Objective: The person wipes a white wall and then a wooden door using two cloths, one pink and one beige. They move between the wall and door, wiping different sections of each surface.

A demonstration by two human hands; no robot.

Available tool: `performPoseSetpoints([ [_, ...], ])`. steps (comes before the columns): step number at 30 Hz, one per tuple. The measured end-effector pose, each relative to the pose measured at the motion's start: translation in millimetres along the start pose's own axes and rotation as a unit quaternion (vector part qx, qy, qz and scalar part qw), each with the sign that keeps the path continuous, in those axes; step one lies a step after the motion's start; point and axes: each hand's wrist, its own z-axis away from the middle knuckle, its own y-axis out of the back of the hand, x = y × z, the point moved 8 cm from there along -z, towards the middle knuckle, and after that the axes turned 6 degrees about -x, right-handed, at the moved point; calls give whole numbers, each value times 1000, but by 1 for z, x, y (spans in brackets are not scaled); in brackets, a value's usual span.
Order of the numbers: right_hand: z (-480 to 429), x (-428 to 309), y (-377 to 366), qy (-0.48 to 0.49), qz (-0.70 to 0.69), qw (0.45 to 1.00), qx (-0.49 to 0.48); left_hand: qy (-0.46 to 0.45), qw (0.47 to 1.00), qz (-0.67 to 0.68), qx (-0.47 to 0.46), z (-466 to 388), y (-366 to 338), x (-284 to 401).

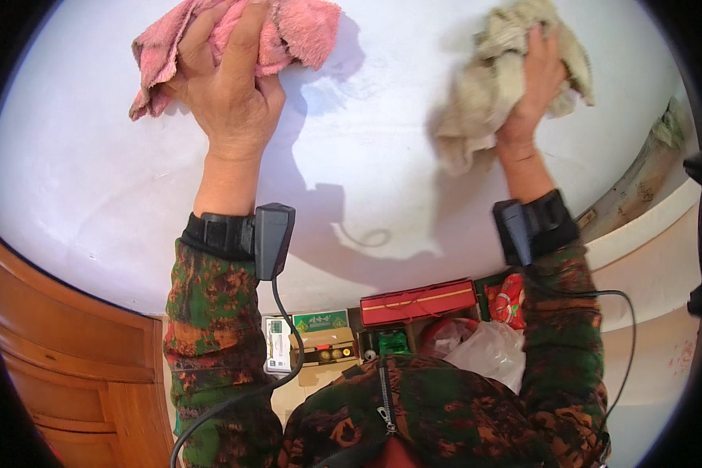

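At the upper left of the head view, my left hand (231, 88) presses a bunched pink terry cloth (307, 29) against a white wall (374, 158). My right hand (529, 99), at the upper right, holds a crumpled beige cloth (474, 105) on the same wall; hand and cloth are slightly blurred. The fingers of both hands lie partly over their cloths. A bluish-white patch (324, 96) shows on the wall between the hands. Both wrists wear black straps with small dark devices and cables.
Below the wall lie a long red box (418, 301), an opened carton (324, 351) with round items, a green box, a clear plastic bag (491, 351) and red packages. A brown wooden door (70, 351) stands at the lower left. A curved ledge (643, 228) runs along the right.
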Motion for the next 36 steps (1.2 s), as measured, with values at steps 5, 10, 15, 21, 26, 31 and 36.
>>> performPoseSetpoints([
  [5, 54, -70, -36, -81, 15, 996, -39, 11, 1000, -23, -7, 3, 0, -1],
  [10, 156, -131, -51, -98, -51, 987, -118, -21, 999, 4, 35, 2, 1, -1],
  [15, 314, -150, -56, -257, -68, 946, -184, -87, 996, -31, 13, 2, 5, 10],
  [21, 486, -157, -40, -616, -19, 788, 10, -150, 988, -12, -19, -5, -1, 17],
  [26, 517, -136, -34, -724, -63, 677, 114, -134, 990, 34, -40, 2, 1, 10],
  [31, 394, -104, -20, -618, -44, 776, 118, -140, 990, 14, 1, -1, 7, 20],
  [36, 298, -91, -15, -516, 101, 842, 122, -174, 985, -10, -8, -3, 8, 27],
])
